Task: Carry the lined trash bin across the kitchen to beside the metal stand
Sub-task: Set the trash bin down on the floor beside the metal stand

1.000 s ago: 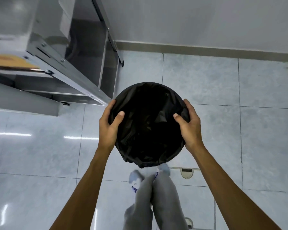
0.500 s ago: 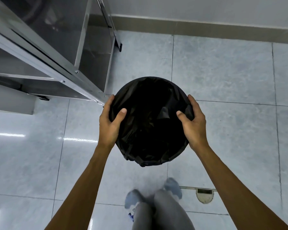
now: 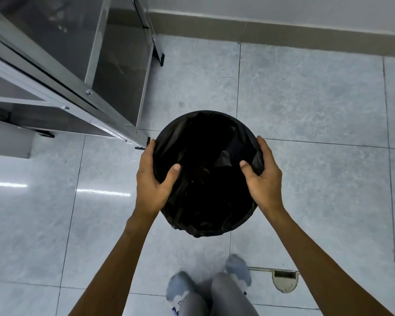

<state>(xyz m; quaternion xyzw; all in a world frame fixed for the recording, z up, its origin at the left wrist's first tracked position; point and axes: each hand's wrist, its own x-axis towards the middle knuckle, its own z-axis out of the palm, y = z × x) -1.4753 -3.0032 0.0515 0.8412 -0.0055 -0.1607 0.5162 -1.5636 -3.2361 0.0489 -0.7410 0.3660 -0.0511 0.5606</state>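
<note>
Hands clamp opposite sides of the round trash bin lined with a black plastic bag (image 3: 206, 174): the left hand (image 3: 152, 181) on its left rim, the right hand (image 3: 263, 179) on its right, thumbs hooked inside, fingers wrapped outside, forearms stretched forward. Compared with a second ago, the shiny metal stand (image 3: 78, 87) looms larger, and its front leg now sits just beside the bin's left edge, above the pale grey tiled floor (image 3: 317, 106).

Grey trousers (image 3: 224, 299), pale blue shoes (image 3: 237, 266)
</note>
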